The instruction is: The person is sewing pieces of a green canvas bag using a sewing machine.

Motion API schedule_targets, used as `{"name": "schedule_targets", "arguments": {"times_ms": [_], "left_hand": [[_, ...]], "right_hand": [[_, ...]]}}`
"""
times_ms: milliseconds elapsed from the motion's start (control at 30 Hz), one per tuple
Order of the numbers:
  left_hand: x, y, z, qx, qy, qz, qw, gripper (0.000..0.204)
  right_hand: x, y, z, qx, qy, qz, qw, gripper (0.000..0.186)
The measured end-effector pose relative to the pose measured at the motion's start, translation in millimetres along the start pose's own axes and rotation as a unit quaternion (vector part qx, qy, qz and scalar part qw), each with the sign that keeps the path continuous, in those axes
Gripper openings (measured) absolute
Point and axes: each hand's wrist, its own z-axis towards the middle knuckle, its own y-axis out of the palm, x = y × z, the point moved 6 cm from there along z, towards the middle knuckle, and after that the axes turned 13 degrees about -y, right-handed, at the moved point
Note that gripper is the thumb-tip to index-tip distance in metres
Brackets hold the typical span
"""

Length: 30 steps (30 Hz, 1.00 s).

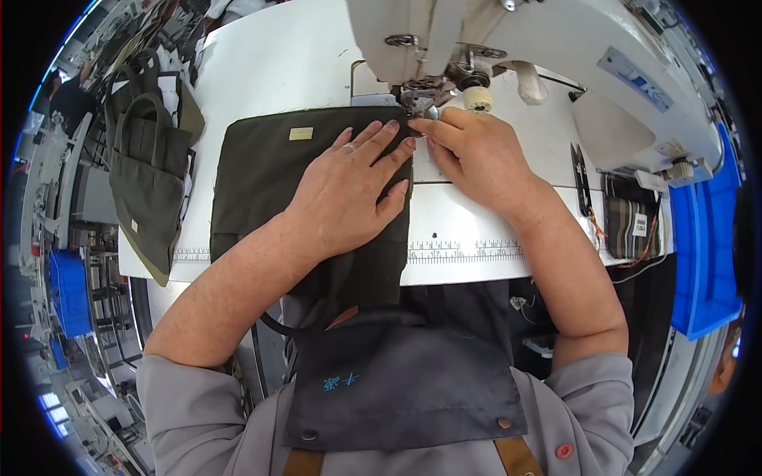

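Operator: "Where was the cloth (262, 174)?"

Guide: "It lay flat on the table (468, 214), its upper right corner close to the metal parts under the head of the machine (548, 40); its lower end hung past the table's front edge, toward your lap."

Operator: "And the grips?"

Guide: "Your left grip (341, 186) was wide, palm down on the cloth, closed on nothing; your right grip (480, 155) was narrow, its index fingertip at the corner; whether it pinched any cloth, I could not tell."

Operator: "How did it seem to handle?"

Guide: "Light and soft, I judged, yet firm enough to lie smooth; hardly fragile or slippery, though the hanging end could have dragged it toward you; broad, flat pressure suited the middle, since a pinch might have puckered it; the right edge, below the corner, looked best to take hold of, with your fingertips clear of the machine; the pale label (301, 134) sat well apart from there."
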Motion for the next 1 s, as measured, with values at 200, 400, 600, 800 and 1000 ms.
{"name": "schedule_targets", "arguments": {"times_ms": [200, 400, 600, 800, 1000], "left_hand": [[-2.6, 3.4, 9.3, -0.011, -0.029, 0.027, 0.999, 0.051], [-1.7, 2.0, 12.1, -0.009, -0.025, 0.012, 1.000, 0.049], [2.6, -5.5, 5.0, -0.039, -0.031, 0.020, 0.999, 0.054], [27.6, -20.6, -13.9, -0.018, -0.063, 0.034, 0.997, 0.053], [53.6, -28.2, 9.8, 0.051, -0.023, 0.079, 0.995, 0.026]], "right_hand": [[3.1, 10.9, 1.2, 0.002, -0.015, 0.012, 1.000, 0.023], [3.2, 12.3, -1.7, 0.023, -0.021, 0.001, 1.000, 0.024], [2.7, 11.4, -1.4, 0.014, -0.018, -0.008, 1.000, 0.024], [-1.0, 6.6, -3.4, 0.020, -0.022, -0.014, 0.999, 0.017], [-7.0, -0.7, -7.4, 0.065, -0.042, 0.005, 0.997, 0.010]]}}
